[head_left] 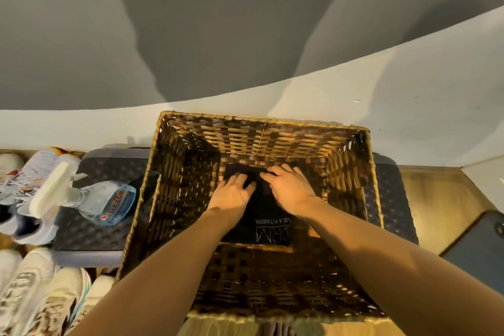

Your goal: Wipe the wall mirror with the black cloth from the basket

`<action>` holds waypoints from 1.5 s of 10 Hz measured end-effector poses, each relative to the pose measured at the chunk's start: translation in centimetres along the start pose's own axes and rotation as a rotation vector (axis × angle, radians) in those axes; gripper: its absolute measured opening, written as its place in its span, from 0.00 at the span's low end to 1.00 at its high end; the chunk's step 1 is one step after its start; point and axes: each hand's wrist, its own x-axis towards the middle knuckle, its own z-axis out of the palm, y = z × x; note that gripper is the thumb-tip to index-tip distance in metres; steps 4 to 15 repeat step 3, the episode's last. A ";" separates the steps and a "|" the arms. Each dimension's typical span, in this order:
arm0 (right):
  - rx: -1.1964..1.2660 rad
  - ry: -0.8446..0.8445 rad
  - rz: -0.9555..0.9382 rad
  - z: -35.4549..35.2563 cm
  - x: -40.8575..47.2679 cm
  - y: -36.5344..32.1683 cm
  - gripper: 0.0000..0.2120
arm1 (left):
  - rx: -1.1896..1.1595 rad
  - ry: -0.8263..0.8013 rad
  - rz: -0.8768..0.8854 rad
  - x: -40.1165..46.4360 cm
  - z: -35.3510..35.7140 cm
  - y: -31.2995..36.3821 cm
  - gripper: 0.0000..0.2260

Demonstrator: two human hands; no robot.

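At the bottom of the wicker basket (351, 161), the black cloth (261, 215) lies flat. Left hand (234, 191) and right hand (289, 189) press its twelve-o'clock end, fingers spread, seemingly gathering it. A spray bottle (90, 199) waits at nine o'clock.

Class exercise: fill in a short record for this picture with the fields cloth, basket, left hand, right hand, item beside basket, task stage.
cloth: black cloth with white lettering, lying on the basket bottom
basket: woven wicker basket, open top, standing on a dark mat
left hand: left hand inside basket, fingers on the cloth
right hand: right hand inside basket, fingers on the cloth
item beside basket: spray bottle on the mat, left of basket
task stage: cloth not yet lifted out
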 end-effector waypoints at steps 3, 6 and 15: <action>0.148 0.229 0.124 -16.4 -14.2 -5.6 0.19 | -0.132 0.126 -0.010 -15.4 -15.7 1.8 0.21; 0.148 0.229 0.124 -16.4 -14.2 -5.6 0.19 | -0.132 0.126 -0.010 -15.4 -15.7 1.8 0.21; 0.148 0.229 0.124 -16.4 -14.2 -5.6 0.19 | -0.132 0.126 -0.010 -15.4 -15.7 1.8 0.21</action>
